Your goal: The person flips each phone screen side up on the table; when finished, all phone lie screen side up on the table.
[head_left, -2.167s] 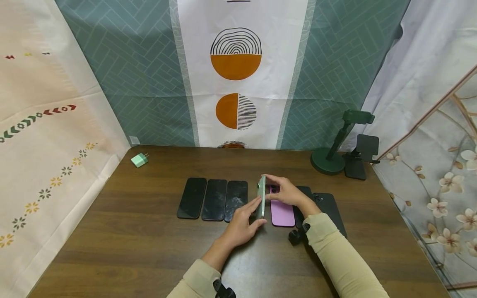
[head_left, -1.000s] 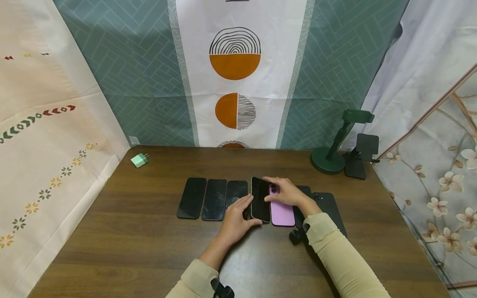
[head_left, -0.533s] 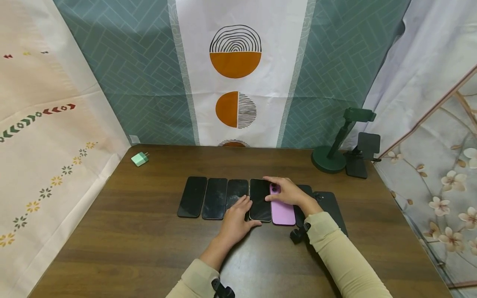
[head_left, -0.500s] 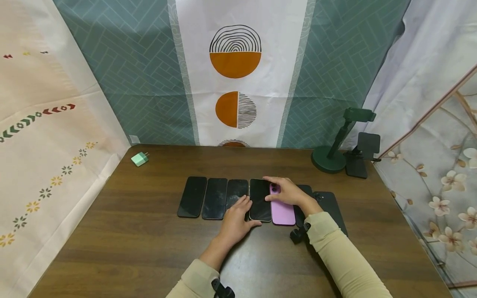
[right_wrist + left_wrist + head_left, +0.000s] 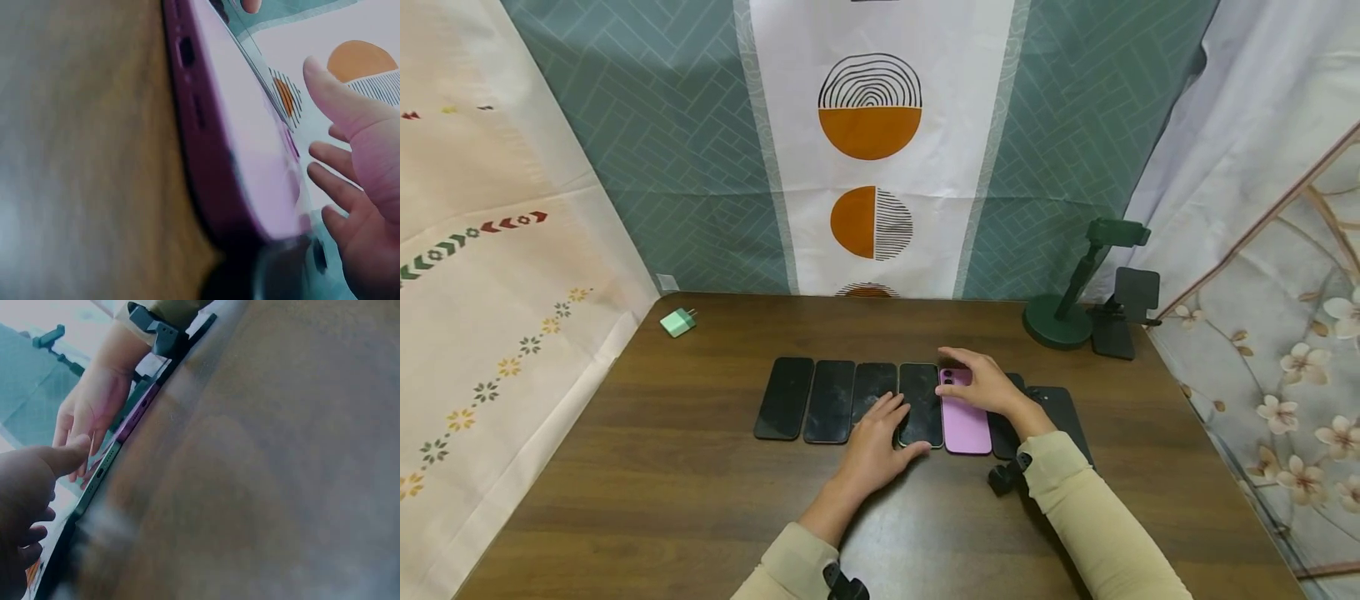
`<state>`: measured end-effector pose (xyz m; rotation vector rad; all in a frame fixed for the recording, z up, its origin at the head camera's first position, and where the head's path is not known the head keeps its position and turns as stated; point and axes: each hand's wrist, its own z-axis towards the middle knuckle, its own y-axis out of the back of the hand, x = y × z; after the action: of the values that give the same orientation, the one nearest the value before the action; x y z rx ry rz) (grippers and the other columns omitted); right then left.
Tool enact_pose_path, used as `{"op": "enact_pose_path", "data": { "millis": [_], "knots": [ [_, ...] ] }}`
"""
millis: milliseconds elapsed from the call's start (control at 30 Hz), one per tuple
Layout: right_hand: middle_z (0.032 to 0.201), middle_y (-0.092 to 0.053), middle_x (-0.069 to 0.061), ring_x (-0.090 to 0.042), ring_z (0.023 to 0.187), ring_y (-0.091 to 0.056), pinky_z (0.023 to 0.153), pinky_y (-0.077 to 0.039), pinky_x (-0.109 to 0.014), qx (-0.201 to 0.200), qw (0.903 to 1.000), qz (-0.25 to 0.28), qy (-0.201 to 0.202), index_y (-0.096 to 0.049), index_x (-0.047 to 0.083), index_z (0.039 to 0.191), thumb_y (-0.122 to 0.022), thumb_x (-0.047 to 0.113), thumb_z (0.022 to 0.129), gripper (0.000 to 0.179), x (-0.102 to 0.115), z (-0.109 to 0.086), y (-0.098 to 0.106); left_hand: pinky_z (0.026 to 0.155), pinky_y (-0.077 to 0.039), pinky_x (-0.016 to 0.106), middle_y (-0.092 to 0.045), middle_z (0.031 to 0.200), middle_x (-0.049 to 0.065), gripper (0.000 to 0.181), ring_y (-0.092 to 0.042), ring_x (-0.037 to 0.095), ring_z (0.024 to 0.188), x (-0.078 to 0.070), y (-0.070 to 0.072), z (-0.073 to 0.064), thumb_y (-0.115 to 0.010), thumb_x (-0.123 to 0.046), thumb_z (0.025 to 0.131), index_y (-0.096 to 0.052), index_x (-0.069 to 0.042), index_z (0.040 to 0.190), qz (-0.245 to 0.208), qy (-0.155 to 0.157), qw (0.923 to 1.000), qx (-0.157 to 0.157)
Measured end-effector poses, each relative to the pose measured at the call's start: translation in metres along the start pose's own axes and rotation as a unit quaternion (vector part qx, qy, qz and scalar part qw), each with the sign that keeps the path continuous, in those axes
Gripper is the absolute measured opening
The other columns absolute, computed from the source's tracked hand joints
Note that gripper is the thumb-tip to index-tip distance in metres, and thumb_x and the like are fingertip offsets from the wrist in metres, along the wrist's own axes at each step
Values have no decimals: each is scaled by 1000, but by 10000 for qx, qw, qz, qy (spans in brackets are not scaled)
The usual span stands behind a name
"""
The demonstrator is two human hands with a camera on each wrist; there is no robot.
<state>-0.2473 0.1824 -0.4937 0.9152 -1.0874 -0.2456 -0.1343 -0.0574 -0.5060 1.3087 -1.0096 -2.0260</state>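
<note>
A smartphone with a pale green edge (image 5: 920, 404) lies flat, screen up, between my hands. My left hand (image 5: 876, 446) spreads along its left side, with the fingers over part of a dark phone (image 5: 872, 385) and the thumb near the bottom edge. Above a pink smartphone (image 5: 967, 429), lying back up with its cameras showing, my right hand (image 5: 988, 390) hovers with fingers apart. In the right wrist view, that hand (image 5: 369, 175) holds nothing and stands off the pink phone (image 5: 212, 125). The left wrist view shows my left thumb (image 5: 69, 456) clear of the green edge (image 5: 100, 475).
Two more black phones (image 5: 783, 398) (image 5: 830, 402) continue the row leftward. Dark phones (image 5: 1060, 408) lie to the right, partly under my right arm. A green charger plug (image 5: 678, 322) sits back left; a green stand (image 5: 1057, 322) and a black stand (image 5: 1112, 333) stand back right.
The green-edged phone was tipped up on its side between both hands, then laid down flat with its screen up. My right hand has let go and lifted slightly to the right.
</note>
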Motion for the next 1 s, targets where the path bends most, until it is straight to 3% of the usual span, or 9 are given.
{"op": "enact_pose_path", "data": {
  "millis": [167, 500, 800, 1000],
  "knots": [
    [147, -53, -19, -40, 137, -48, 110, -38, -60, -273, 9991, -185, -250, -51, 2, 147, -81, 31, 88, 72, -3, -10, 11, 112, -39, 54, -51, 151, 12, 72, -39, 32, 145, -8, 0, 6, -76, -53, 87, -62, -7, 139, 208, -187, 9996, 98],
    [144, -55, -23, -42, 135, -49, 111, -37, -61, -133, 9976, -465, -499, -53, -2, 144, -76, 23, 92, 62, -15, -28, 26, 117, -34, 51, -48, 154, 10, 72, -36, 30, 147, -29, -12, 16, -76, -54, 87, -62, -8, 140, 332, -282, 9980, 464],
    [142, -58, -21, -43, 132, -50, 109, -37, -65, -60, 9971, -580, -500, -57, 2, 142, -78, 28, 91, 61, -24, -35, 29, 117, -35, 47, -54, 148, 12, 70, -44, 31, 141, -41, -32, 24, -78, -53, 85, -65, -6, 135, 699, -778, 9937, 392],
    [142, -58, -19, -42, 133, -49, 110, -36, -64, -9, 9979, -464, -446, -58, 4, 142, -78, 28, 91, 60, -25, -37, 29, 118, -32, 47, -57, 144, 12, 70, -48, 30, 138, -48, -42, 24, -78, -55, 84, -67, -5, 132, 707, -894, 9933, 165]
  ]
}}
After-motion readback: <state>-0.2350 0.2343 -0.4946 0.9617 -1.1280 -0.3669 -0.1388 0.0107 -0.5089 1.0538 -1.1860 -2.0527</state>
